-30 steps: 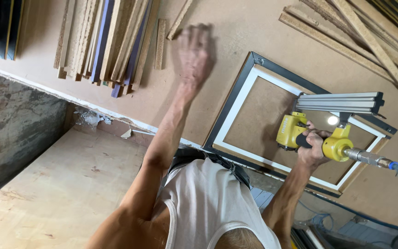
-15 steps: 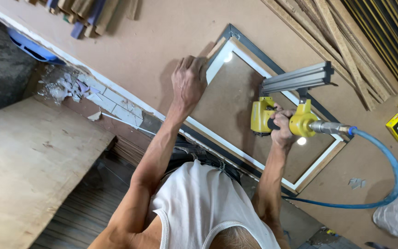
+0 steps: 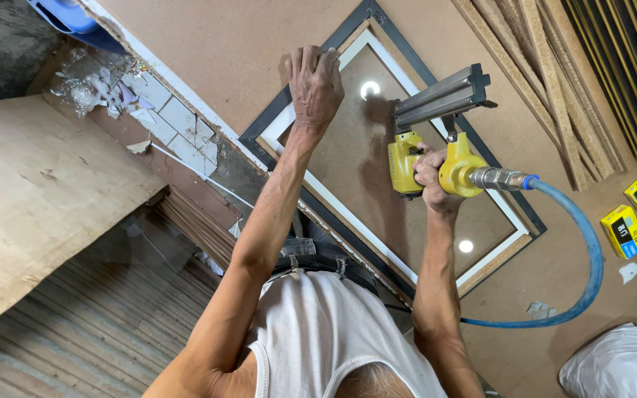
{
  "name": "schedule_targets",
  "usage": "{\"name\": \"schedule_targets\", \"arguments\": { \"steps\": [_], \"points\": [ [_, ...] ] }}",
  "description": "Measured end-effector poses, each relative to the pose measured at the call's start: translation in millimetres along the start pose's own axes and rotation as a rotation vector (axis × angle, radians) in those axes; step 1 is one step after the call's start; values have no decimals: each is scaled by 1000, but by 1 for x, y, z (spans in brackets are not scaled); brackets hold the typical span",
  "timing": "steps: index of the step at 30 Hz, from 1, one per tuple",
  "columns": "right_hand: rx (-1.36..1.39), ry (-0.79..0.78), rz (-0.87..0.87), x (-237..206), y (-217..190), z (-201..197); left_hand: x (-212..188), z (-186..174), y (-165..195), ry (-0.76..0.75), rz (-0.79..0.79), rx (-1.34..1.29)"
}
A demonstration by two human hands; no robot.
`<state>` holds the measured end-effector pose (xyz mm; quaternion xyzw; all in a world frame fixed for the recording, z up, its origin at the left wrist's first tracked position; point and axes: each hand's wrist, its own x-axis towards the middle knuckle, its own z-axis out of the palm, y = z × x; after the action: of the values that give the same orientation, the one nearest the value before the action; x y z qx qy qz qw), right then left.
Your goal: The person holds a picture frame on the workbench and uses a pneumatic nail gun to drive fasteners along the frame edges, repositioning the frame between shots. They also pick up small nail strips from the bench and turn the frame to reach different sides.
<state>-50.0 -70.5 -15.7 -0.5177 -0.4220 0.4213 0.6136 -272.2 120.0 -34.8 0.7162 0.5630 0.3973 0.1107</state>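
Note:
A rectangular picture frame with a dark outer edge and white inner edge lies on a brown board table. A brown backing board fills the frame. My left hand presses flat on the frame's upper-left side. My right hand grips a yellow pneumatic nail gun with a grey metal magazine, held over the backing board near the frame's right part. A blue air hose runs from the gun's rear and curves down to the right.
Wooden strips and dark moulding lengths lie at the top right. Two small yellow boxes sit at the right edge. A white bag lies bottom right. A plywood sheet and broken tiles are at the left.
The view has swung, so the frame now sits centre. My left hand came down from the bare table onto the frame's upper-left side. The nail gun stays over the backing board.

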Motion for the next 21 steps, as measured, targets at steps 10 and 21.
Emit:
{"name": "schedule_targets", "arguments": {
  "steps": [10, 21],
  "points": [
    [-73, -474, 101, 114, -24, 9, -14, 14, -7, 26, -30, -62],
    [-99, -556, 186, 151, -47, 40, -20, 22, -11, 12, -49, -92]
  ]
}}
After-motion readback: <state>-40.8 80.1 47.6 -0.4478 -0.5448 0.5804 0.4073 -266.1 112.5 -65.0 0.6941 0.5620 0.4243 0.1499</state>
